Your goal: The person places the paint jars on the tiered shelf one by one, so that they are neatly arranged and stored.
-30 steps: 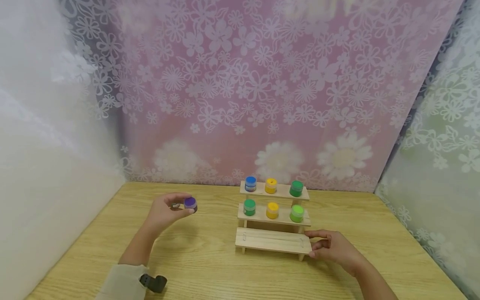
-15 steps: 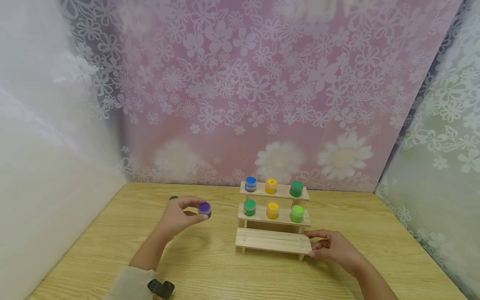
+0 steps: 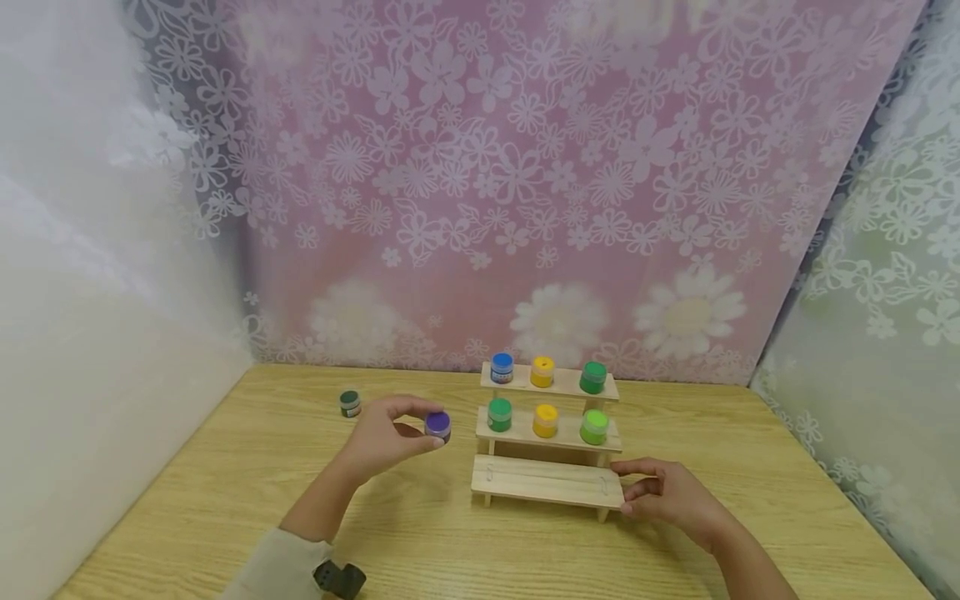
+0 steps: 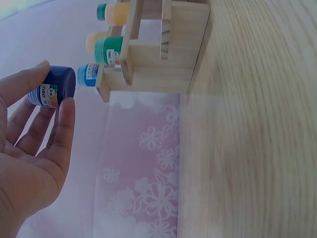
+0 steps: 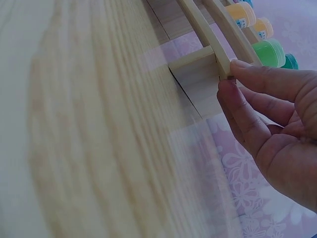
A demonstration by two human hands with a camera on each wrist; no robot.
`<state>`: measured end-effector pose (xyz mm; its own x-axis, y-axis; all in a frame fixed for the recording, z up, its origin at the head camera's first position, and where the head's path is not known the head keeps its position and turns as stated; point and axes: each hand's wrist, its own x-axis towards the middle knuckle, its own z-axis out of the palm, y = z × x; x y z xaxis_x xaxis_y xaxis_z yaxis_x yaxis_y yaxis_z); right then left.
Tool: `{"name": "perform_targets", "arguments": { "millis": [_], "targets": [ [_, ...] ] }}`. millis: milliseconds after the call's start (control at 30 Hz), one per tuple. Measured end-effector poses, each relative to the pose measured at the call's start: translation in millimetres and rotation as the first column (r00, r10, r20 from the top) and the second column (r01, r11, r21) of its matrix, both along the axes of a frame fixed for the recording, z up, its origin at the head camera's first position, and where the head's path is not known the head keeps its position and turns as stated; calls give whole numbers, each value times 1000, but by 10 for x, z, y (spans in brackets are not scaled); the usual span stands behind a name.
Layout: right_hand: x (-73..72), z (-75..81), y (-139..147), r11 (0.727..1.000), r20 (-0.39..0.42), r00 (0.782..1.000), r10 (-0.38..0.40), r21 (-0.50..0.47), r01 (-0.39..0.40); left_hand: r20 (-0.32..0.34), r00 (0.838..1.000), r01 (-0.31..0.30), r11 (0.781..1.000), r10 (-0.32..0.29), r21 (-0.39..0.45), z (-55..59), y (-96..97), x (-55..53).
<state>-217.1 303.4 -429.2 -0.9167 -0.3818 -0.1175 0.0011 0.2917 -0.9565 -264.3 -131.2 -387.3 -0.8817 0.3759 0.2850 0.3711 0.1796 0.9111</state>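
Between thumb and fingers, my left hand [image 3: 386,437] pinches a small purple-lidded paint jar [image 3: 437,426], held above the table left of a three-step wooden rack [image 3: 547,482]. The jar's dark body and label show in the left wrist view. My right hand [image 3: 671,500] grips the right end of the rack's lowest step, thumb and finger on its edge in the right wrist view. A blue jar [image 3: 502,367], a yellow jar [image 3: 542,372] and a green jar [image 3: 592,377] stand on the top step. The middle step bears a green jar [image 3: 499,414], a yellow jar [image 3: 546,421] and a light green jar [image 3: 595,427].
A dark green-lidded jar [image 3: 350,403] stands on the wooden table [image 3: 420,542] at the back left, behind my left hand. A pink flowered curtain [image 3: 450,208] hangs along the table's back edge, with pale sheets at both sides.
My left hand has moved right with the purple-lidded jar, closer to the rack. The dark green jar behind it has come into view. My right hand stays on the rack.
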Motion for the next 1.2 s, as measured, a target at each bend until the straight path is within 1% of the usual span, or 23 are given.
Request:
{"name": "perform_targets", "arguments": {
  "millis": [167, 433, 600, 733, 900, 1000, 1100, 1200],
  "targets": [
    [4, -6, 5, 1000, -2, 1000, -1, 3, 1, 2, 999, 36, 999, -36, -3, 27, 98, 8],
    [0, -5, 11, 1000, -7, 1000, 2, -3, -2, -52, 994, 96, 994, -98, -44, 65, 301, 31],
    [-2, -8, 2, 1000, -12, 1000, 6, -5, -6, -80, 984, 153, 986, -158, -62, 82, 456, 68],
    [4, -9, 3, 1000, -9, 1000, 2, -3, -2, -77, 979, 184, 980, -191, -81, 79, 590, 89],
    [5, -6, 6, 1000, -17, 1000, 4, 8, -4, -58, 972, 221, 967, -229, -130, 58, 746, 114],
    [3, -2, 5, 1000, -19, 1000, 6, 11, -5, -64, 966, 240, 958, -252, -154, 40, 827, 124],
    [3, -2, 8, 1000, -11, 1000, 2, 12, -2, -78, 961, 252, 954, -267, -160, 24, 899, 124],
    [4, -6, 6, 1000, -9, 1000, 4, 3, -4, -76, 959, 258, 953, -272, -158, 10, 965, 124]
  ]
}}
